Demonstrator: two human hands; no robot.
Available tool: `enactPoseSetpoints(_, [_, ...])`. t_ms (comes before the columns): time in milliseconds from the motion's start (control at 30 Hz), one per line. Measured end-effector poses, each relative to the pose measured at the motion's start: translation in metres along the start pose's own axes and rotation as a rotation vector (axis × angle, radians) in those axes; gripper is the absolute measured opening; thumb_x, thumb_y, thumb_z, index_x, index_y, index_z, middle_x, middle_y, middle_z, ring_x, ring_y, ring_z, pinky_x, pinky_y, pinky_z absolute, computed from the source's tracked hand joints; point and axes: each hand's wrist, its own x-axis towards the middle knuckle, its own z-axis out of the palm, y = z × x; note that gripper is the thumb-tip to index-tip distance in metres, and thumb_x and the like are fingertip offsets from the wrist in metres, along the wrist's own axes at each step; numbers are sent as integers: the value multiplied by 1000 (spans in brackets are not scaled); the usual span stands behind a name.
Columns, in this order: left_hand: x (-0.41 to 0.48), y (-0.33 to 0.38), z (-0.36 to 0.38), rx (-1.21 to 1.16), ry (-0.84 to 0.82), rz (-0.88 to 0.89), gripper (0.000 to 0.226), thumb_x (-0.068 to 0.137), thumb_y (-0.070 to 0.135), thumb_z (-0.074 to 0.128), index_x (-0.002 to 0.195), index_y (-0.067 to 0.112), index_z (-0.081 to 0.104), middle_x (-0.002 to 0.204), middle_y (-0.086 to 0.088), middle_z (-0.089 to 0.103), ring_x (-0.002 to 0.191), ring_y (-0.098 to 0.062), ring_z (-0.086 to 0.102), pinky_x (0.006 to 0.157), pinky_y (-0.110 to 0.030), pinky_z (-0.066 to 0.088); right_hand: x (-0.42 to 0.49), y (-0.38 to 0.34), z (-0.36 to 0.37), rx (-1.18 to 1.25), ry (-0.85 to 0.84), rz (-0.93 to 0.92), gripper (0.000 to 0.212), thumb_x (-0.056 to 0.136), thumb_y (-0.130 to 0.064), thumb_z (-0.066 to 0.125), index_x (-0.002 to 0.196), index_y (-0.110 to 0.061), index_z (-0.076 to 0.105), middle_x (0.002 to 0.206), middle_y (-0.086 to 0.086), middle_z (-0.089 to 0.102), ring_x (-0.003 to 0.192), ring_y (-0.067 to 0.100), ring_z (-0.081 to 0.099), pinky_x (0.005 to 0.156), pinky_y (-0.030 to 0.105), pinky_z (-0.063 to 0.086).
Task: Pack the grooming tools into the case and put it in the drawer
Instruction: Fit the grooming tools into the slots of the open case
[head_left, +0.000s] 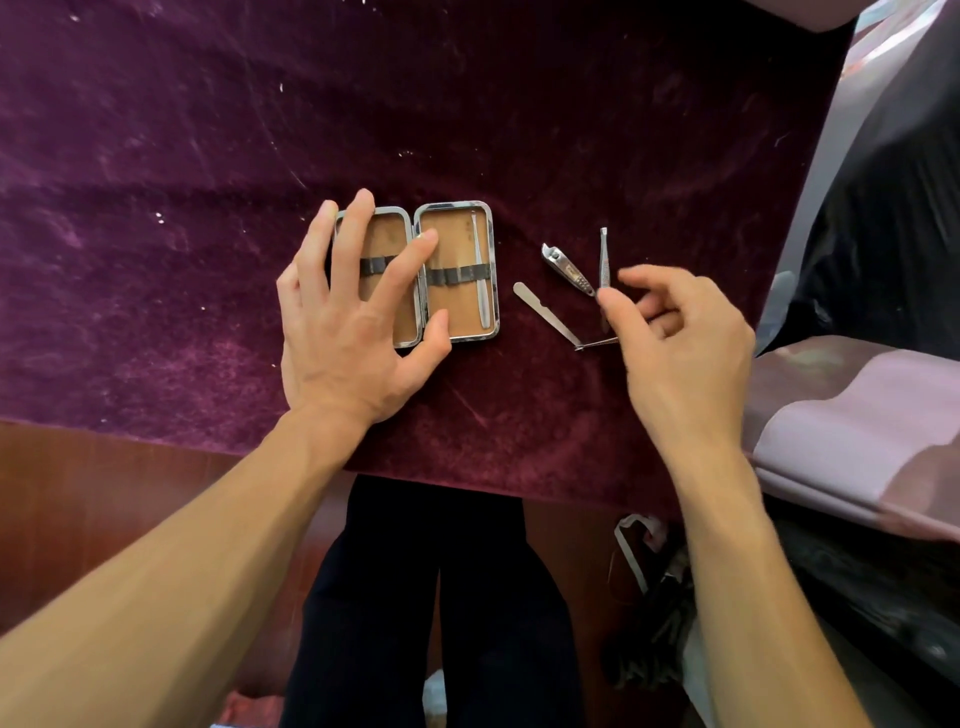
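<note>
The small metal-framed case (457, 312) lies open on the purple velvet cloth (156, 208). It has a tan lining and a black elastic strap across each half. One slim steel tool (482, 280) is tucked under the strap of its right half. My left hand (353, 322) rests flat on the left half, fingers spread, thumb by the front edge. To the right lie a nail clipper (569, 270), tweezers (603, 254), a nail file (545, 314) and a thin tool (600, 342) partly under my right hand (680, 343). That hand's thumb tip touches the tweezers' lower end, its forefinger just beside it.
The cloth's front edge hangs over a reddish wooden surface (104, 493) near my legs. A shiny pink and black fabric (857, 426) lies at the right. A bag with white handles (639, 551) sits on the floor below.
</note>
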Motion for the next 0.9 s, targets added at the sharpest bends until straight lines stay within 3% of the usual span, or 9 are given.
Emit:
enactPoseSetpoints(133, [-1, 0, 1, 3, 3, -3, 61, 93, 61, 51, 150, 38, 44, 167, -11, 29, 155, -36, 27, 110, -53, 36, -19, 19, -22, -263, -117, -47, 27, 95, -27, 79, 121, -24, 78, 100, -7, 58, 72, 4, 49, 71, 20, 40])
enactPoseSetpoints(233, [-1, 0, 1, 0, 8, -3, 61, 94, 61, 51, 150, 38, 44, 167, -11, 29, 154, -36, 27, 110, -53, 35, -27, 25, -22, -302, -140, -49, 32, 96, -26, 79, 128, -26, 77, 100, -8, 55, 68, 0, 47, 73, 29, 42])
enactPoseSetpoints(333, [-1, 0, 1, 3, 9, -4, 61, 94, 61, 51, 150, 39, 43, 168, -10, 29, 155, -36, 27, 111, -52, 35, -25, 26, -19, -295, -86, -74, 28, 96, -25, 79, 124, -25, 80, 99, -8, 54, 66, 3, 46, 68, 22, 39])
enactPoseSetpoints(400, [-1, 0, 1, 3, 4, -5, 61, 94, 61, 50, 150, 39, 43, 168, -10, 28, 155, -36, 27, 111, -52, 34, -23, 27, -17, -292, -67, -85, 22, 95, -25, 80, 117, -23, 83, 99, -8, 54, 78, 6, 51, 67, 19, 38])
enactPoseSetpoints(533, [-1, 0, 1, 3, 7, -5, 61, 93, 61, 51, 150, 38, 43, 168, -10, 29, 155, -36, 27, 111, -52, 34, -20, 32, -16, -299, -91, -133, 16, 95, -24, 80, 110, -20, 85, 97, -3, 58, 85, 10, 54, 71, 29, 44])
enactPoseSetpoints(800, [-1, -1, 2, 0, 5, -4, 62, 93, 61, 51, 150, 39, 42, 168, -10, 27, 155, -35, 25, 111, -52, 34, -16, 34, -17, -294, -160, -199, 14, 95, -24, 81, 108, -20, 84, 99, -8, 57, 81, 7, 52, 69, 22, 40])
enactPoseSetpoints(900, [-1, -1, 3, -6, 9, -7, 61, 94, 61, 50, 150, 39, 43, 168, -9, 27, 155, -35, 25, 111, -52, 33, -5, 34, -27, -302, -199, -231, 21, 93, -22, 82, 114, -23, 81, 104, -8, 63, 83, 8, 53, 72, 28, 46])
